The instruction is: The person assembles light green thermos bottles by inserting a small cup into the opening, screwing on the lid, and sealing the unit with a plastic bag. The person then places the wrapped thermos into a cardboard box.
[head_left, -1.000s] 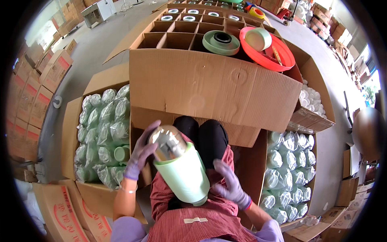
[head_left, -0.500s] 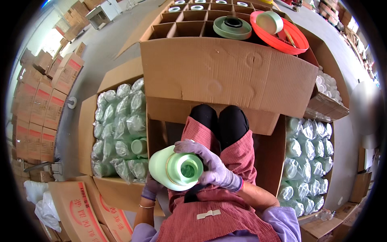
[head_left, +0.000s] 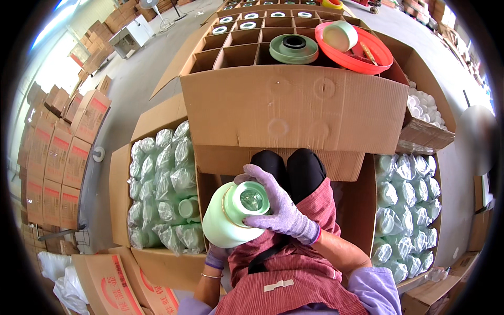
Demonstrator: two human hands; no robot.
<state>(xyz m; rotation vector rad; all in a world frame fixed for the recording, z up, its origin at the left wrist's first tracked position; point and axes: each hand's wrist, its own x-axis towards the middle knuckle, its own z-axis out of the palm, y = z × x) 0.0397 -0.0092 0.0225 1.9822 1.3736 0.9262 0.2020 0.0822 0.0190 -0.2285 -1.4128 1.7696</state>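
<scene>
Over my lap I hold a light green thermos flask [head_left: 218, 224], tilted with its open mouth up and to the right. Something shiny and glass-like shows inside the mouth. My right hand [head_left: 281, 206], in a purple knit glove, grips the neck, thumb on the near side and fingers on the far side. My left hand [head_left: 218, 254], gloved the same way, is at the flask's lower left underside; the flask hides most of its fingers.
Ahead stands a divided carton [head_left: 294, 105], with green round lids [head_left: 294, 56] and a red basin [head_left: 382, 53] on top. Cartons of plastic-wrapped green flasks flank me, left [head_left: 163, 184] and right [head_left: 401, 215]. White caps [head_left: 424, 107] fill a carton at right. Stacked cartons [head_left: 58, 163] stand far left.
The flask's mouth has turned further up and sits slightly higher in view. My right hand has shifted from over the shoulder to around the neck. The whole view has tilted slightly.
</scene>
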